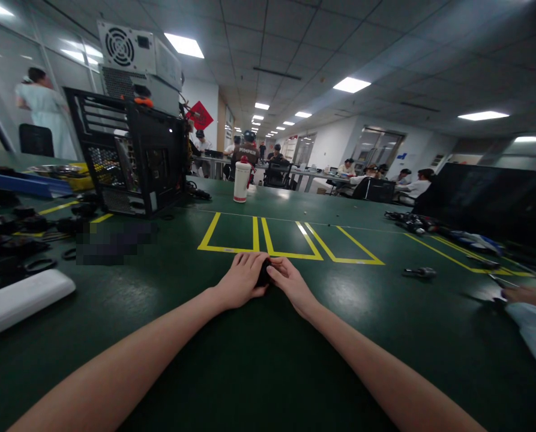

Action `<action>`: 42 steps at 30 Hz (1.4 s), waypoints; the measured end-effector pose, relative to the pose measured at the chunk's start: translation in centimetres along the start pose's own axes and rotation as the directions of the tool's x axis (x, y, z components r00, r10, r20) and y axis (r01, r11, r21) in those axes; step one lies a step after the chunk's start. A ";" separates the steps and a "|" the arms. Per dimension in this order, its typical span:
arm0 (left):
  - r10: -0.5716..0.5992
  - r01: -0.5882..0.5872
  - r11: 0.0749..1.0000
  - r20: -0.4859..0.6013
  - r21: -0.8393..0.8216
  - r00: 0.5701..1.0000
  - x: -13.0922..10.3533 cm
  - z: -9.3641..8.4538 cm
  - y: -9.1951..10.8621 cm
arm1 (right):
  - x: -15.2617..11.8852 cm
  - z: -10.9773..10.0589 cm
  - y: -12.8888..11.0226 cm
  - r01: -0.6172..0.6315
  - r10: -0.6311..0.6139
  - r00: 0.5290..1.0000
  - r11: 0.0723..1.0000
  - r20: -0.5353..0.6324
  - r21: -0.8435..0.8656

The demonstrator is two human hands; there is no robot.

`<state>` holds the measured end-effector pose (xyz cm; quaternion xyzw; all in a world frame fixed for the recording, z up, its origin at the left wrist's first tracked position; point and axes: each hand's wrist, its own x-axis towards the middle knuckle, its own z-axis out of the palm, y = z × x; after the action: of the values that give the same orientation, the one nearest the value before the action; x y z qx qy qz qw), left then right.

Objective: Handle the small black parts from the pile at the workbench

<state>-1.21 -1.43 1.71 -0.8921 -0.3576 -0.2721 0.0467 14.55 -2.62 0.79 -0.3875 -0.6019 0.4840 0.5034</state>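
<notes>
Both my hands meet over the green table, just in front of the yellow tape outlines. Between them is a small dark, rounded object, mostly covered by fingers, so its kind does not show. My left hand is wrapped over it from the left, with the thumb underneath. From the right, the bent fingers and thumb of my right hand press against its side.
A black computer case with power supply units on top stands at the back left. Behind the outlines is a white bottle. A dark cylindrical tool lies to the right, near another person's hand. Cables clutter the left.
</notes>
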 end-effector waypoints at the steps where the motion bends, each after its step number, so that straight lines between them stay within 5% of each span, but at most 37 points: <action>1: 0.000 0.000 1.000 0.001 0.000 1.000 0.0 0.0 0.0 | 0.1 0.0 0.1 -0.007 0.007 1.000 1.000 -0.006 0.002; 12: 0.000 0.000 1.000 0.000 0.000 1.000 0.1 0.1 0.0 | -0.2 -0.3 -0.6 0.015 -0.022 0.996 0.997 0.090 0.077; 20: 0.000 0.000 1.000 -0.012 -0.006 1.000 0.1 0.2 -0.1 | 0.4 -0.2 0.3 -0.030 0.030 0.999 1.000 -0.033 0.008; 29: -0.006 0.006 1.000 0.009 -0.009 1.000 0.0 0.0 0.0 | -0.4 -0.2 -0.9 0.001 -0.008 0.996 0.998 0.094 0.069; 37: -0.005 0.005 1.000 0.001 -0.004 1.000 0.2 0.1 0.1 | 0.2 -0.2 -0.2 0.010 -0.011 1.000 1.000 -0.018 -0.028; 42: 0.000 0.000 1.000 -0.005 0.001 1.000 0.1 0.1 0.1 | 0.2 -0.5 -0.1 -0.029 0.027 0.998 0.999 0.054 0.027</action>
<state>-0.99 -1.40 1.70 -0.8914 -0.3576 -0.2744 0.0480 15.03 -2.32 0.98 -0.3758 -0.6028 0.5093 0.4857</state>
